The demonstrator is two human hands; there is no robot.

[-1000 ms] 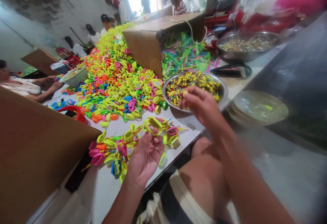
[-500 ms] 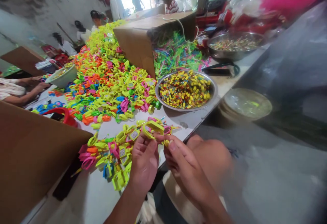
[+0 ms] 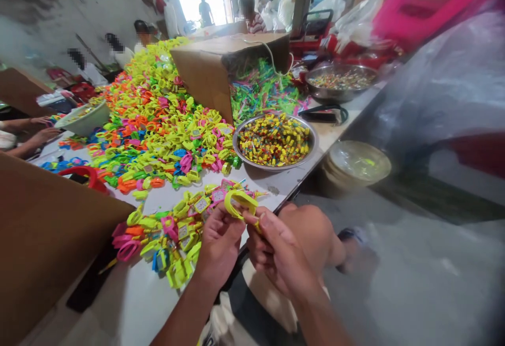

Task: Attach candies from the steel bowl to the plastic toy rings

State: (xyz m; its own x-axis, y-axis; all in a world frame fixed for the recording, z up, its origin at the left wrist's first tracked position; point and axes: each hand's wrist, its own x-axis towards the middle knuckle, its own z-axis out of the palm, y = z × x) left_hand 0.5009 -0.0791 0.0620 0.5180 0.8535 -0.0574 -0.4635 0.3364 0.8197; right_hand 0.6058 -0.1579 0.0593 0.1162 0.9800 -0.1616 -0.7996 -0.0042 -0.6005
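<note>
Between my two hands, above the near table edge, is a yellow plastic toy watch [image 3: 238,202] with its band curved into a loop. My left hand [image 3: 222,241] is closed on the watch from the left, thumb against its lower side. My right hand [image 3: 276,243] pinches a small yellow piece [image 3: 258,225] just below the watch; fingers cover most of it. Close by on the left lies a small heap of toy watches [image 3: 182,230], mostly yellow with some pink, orange and blue. Behind my hands stands a metal bowl [image 3: 314,151] of small yellow-and-red wrapped pieces.
A large pile of colourful toy watches [image 3: 153,125] spreads behind. A cardboard box [image 3: 205,78] lies open toward thin coloured strips [image 3: 264,88]. Another cardboard panel [image 3: 51,235] stands at left. A second metal bowl [image 3: 341,91] is farther back. Other people sit across the table.
The watch's loop has turned to face me more openly. My hands stay close together, and the whole view has shifted slightly.
</note>
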